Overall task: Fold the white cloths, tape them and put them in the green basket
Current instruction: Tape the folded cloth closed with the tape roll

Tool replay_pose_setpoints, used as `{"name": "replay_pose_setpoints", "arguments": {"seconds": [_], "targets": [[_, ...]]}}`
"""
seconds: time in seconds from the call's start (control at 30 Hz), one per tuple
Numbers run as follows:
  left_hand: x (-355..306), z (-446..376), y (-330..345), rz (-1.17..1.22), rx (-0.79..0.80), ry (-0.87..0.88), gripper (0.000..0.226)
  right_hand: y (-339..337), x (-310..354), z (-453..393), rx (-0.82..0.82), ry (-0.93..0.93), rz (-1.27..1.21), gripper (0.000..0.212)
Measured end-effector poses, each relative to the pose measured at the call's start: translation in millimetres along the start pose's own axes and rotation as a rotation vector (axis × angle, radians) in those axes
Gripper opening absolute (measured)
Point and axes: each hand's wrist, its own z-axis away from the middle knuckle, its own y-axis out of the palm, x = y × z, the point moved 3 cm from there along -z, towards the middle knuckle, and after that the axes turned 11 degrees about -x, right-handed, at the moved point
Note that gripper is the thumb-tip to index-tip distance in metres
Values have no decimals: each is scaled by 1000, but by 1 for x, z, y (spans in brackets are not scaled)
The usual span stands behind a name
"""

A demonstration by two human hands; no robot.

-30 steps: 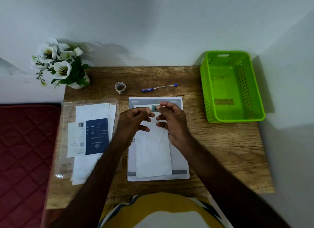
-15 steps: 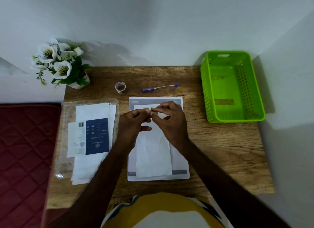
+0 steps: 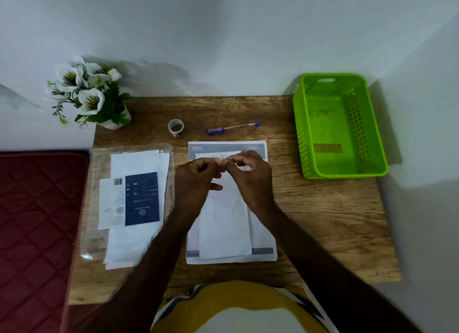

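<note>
1. Wooden table [image 3: 323,221] is set against a pale wall, with a dark red quilted surface [image 3: 37,221] beside its left edge; the work is laid out within easy reach of both arms.
2. At the middle, a folded white cloth [image 3: 224,228] is laid lengthwise on a grey-bordered sheet [image 3: 262,252], which seems to serve as a clean backing.
3. Above the cloth's far end, the left hand [image 3: 196,181] and right hand [image 3: 250,178] are brought together, fingertips touching; a small pale strip, probably tape [image 3: 222,158], is pinched between them. How firmly it is gripped cannot be told.
4. The strip is judged to be held there so that the fold can be sealed at its far edge.
5. A tape roll [image 3: 175,127] and a blue pen [image 3: 233,128] are kept just beyond the sheet.
6. More white cloths [image 3: 139,163] are stacked in a clear packet [image 3: 92,233] at the left, under a dark blue label [image 3: 142,198].
7. The green basket [image 3: 301,124] stands at the right rear corner, no cloth seen inside it, so this cloth is judged still to be taped and placed.
8. White flowers [image 3: 84,91] stand at the left rear corner.
</note>
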Motion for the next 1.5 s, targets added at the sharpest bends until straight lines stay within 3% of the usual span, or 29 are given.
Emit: {"name": "replay_pose_setpoints", "arguments": {"seconds": [0.13, 0.23, 0.37, 0.5, 0.57, 0.83, 1.03, 1.17, 1.3, 1.5], "targets": [[0, 0, 2, 17, 7, -21, 13, 2, -1, -1, 43, 267, -124, 3], [1, -2, 1, 14, -21, -17, 11, 2, 3, 0, 65, 433, -225, 5], [4, -5, -3, 11, -28, -25, 11, 0, 8, -1, 76, 532, -286, 15], [7, -6, -6, 13, -19, -32, 14, 1, 8, -1, 73, 627, -302, 9], [9, -7, -7, 12, -18, -32, 14, 2, 8, -1, 72, 657, -307, 1], [11, -9, -10, 7, -44, -42, 17, 3, 6, -1, 64, 738, -332, 24], [16, -13, -14, -4, -85, -65, 12, 2, 2, -1, 47, 771, -362, 22], [19, -19, -21, -36, -123, -69, 23, 1, 1, -1, 17, 774, -354, 23], [20, -29, -32, -144, -189, -23, 25, -1, 1, -1, 7, 783, -369, 5], [4, -52, -53, -237, -303, 155, 15, -2, 0, -1, 19, 776, -397, 5]]}}
